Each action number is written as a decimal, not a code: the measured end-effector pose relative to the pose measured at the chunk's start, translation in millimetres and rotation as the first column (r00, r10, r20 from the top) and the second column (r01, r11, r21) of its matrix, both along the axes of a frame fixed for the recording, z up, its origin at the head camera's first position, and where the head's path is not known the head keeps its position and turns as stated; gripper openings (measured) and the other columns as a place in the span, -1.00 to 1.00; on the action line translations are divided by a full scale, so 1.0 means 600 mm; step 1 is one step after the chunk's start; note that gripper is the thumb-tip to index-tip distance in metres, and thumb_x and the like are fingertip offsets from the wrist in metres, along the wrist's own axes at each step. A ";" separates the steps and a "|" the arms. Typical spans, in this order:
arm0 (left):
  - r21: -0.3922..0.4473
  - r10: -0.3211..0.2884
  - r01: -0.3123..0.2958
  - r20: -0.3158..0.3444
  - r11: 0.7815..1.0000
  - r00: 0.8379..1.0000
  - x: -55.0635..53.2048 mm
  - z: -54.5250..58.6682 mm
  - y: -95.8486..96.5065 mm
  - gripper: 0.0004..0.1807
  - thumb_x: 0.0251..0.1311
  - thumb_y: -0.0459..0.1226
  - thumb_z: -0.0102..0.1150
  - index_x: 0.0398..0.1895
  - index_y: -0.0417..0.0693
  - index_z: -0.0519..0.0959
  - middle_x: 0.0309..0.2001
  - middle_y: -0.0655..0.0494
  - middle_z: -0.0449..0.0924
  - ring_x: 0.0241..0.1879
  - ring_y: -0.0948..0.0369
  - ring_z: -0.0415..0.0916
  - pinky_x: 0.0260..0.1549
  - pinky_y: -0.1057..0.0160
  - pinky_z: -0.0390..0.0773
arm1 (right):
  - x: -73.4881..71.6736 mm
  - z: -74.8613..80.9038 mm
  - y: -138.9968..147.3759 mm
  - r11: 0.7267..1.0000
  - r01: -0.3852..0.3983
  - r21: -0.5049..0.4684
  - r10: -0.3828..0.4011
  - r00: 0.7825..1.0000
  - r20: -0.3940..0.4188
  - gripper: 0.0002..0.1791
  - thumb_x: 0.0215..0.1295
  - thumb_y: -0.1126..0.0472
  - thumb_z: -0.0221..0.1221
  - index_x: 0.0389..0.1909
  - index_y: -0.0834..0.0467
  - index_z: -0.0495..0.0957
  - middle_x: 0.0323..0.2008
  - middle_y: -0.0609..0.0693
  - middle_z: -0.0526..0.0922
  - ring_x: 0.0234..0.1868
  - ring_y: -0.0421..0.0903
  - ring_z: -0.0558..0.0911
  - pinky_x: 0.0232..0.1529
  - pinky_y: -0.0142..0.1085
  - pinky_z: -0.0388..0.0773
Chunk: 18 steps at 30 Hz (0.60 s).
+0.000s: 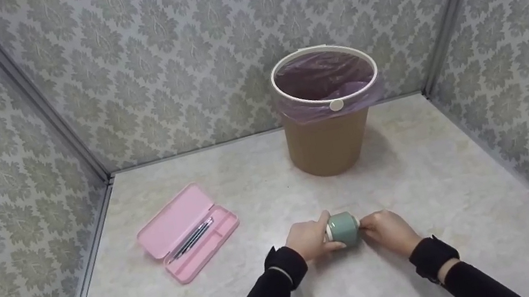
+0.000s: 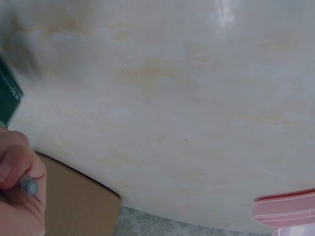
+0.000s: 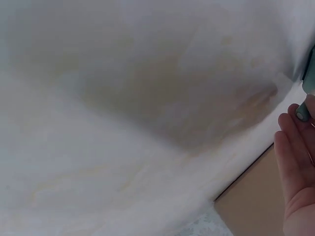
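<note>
A small green hand-crank pencil sharpener [image 1: 344, 228] with a pale front lies on its side between both hands, above the table. My left hand [image 1: 309, 238] grips its pale front end, fingertips reaching along the green body. In the left wrist view, a round grey pencil end [image 2: 28, 186] pokes out of the curled fingers of this hand; the rest of it is hidden. On the other side, my right hand [image 1: 388, 230] pinches the crank handle, whose green knob [image 3: 302, 113] shows at the fingertips in the right wrist view.
At left on the table [image 1: 257, 171], a pink pencil case [image 1: 176, 221] lies open with several dark pencils [image 1: 196, 238] inside. A brown bin [image 1: 327, 143] lined with a purple bag [image 1: 324, 72] stands at the back. Patterned walls [image 1: 176, 77] enclose the table.
</note>
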State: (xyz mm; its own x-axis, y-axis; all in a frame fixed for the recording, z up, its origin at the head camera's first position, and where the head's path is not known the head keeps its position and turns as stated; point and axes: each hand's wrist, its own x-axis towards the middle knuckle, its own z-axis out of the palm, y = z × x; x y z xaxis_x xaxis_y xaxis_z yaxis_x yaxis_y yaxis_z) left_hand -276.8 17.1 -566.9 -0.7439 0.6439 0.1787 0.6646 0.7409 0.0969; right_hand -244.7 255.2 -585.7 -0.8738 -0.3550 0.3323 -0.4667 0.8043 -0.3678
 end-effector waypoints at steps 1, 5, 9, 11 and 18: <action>0.000 0.001 -0.001 0.003 1.000 1.000 0.001 0.000 0.000 -0.23 0.05 0.33 0.34 0.08 0.01 0.36 -0.54 0.16 0.67 -0.60 0.21 0.59 -0.64 0.27 0.43 | 0.001 0.000 0.000 1.000 0.004 0.000 -0.004 1.000 0.007 -0.88 0.17 0.39 0.35 -0.48 0.11 0.72 -0.47 -0.08 0.79 -0.41 -0.14 0.75 -0.31 -0.23 0.67; -0.005 0.004 -0.004 0.002 1.000 1.000 0.001 0.000 0.000 -0.22 0.03 0.33 0.35 0.09 0.02 0.36 -0.53 0.15 0.68 -0.59 0.20 0.61 -0.64 0.25 0.44 | 0.000 0.004 0.001 1.000 0.015 0.007 -0.015 0.999 0.034 -0.88 0.16 0.39 0.35 -0.47 0.12 0.73 -0.46 -0.08 0.79 -0.43 -0.17 0.72 -0.31 -0.25 0.66; -0.016 0.012 -0.013 -0.005 1.000 1.000 0.001 -0.002 0.000 -0.22 0.03 0.35 0.34 0.07 0.02 0.35 -0.53 0.15 0.69 -0.59 0.19 0.62 -0.65 0.25 0.45 | 0.000 0.014 0.002 1.000 0.006 0.023 -0.008 0.997 0.082 -0.90 0.16 0.39 0.34 -0.43 0.13 0.73 -0.42 -0.06 0.80 -0.37 -0.15 0.75 -0.27 -0.22 0.67; -0.016 0.015 -0.015 -0.003 1.000 1.000 0.000 -0.003 0.001 -0.23 0.04 0.35 0.32 0.06 0.03 0.34 -0.52 0.15 0.69 -0.58 0.20 0.63 -0.64 0.25 0.45 | 0.002 0.023 0.003 1.000 0.009 0.018 -0.011 0.992 0.122 -0.87 0.16 0.37 0.36 -0.27 0.16 0.76 -0.29 0.00 0.84 -0.23 -0.05 0.80 -0.14 -0.13 0.71; -0.024 0.017 -0.017 -0.011 1.000 1.000 -0.001 -0.004 0.001 -0.23 0.04 0.36 0.32 0.04 0.02 0.35 -0.54 0.16 0.68 -0.60 0.22 0.60 -0.64 0.25 0.45 | 0.000 0.072 -0.004 1.000 0.001 0.031 -0.008 0.979 0.205 -0.40 0.07 0.32 0.45 0.18 0.38 0.58 0.12 0.30 0.71 0.15 0.23 0.71 0.18 0.08 0.61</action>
